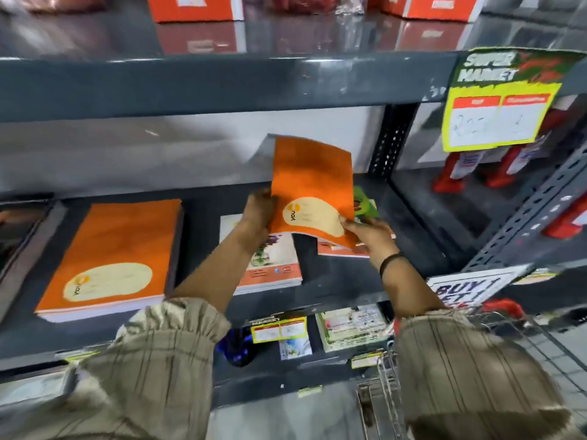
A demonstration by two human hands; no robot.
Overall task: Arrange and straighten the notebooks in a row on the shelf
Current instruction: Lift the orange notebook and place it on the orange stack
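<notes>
An orange notebook (pixel 313 185) with a cream label is lifted above the dark shelf (pixel 203 211), tilted up and slightly bent. My left hand (pixel 259 214) grips its left edge and my right hand (pixel 370 235) pinches its lower right corner. To the left, a stack of orange notebooks (pixel 111 258) lies flat on the shelf. A stack with a white and orange cover (pixel 273 265) lies in the middle, under my left forearm. Below the held notebook another orange-edged notebook (pixel 343 250) lies flat, and a green one (pixel 365 204) shows behind it.
A yellow price sign (pixel 495 112) hangs from the upper shelf edge at right. A perforated metal upright (pixel 390 141) bounds the bay. Red toys (pixel 457 173) stand in the bay to the right. Orange boxes (pixel 193 7) sit above. A wire trolley (pixel 495 319) stands at lower right.
</notes>
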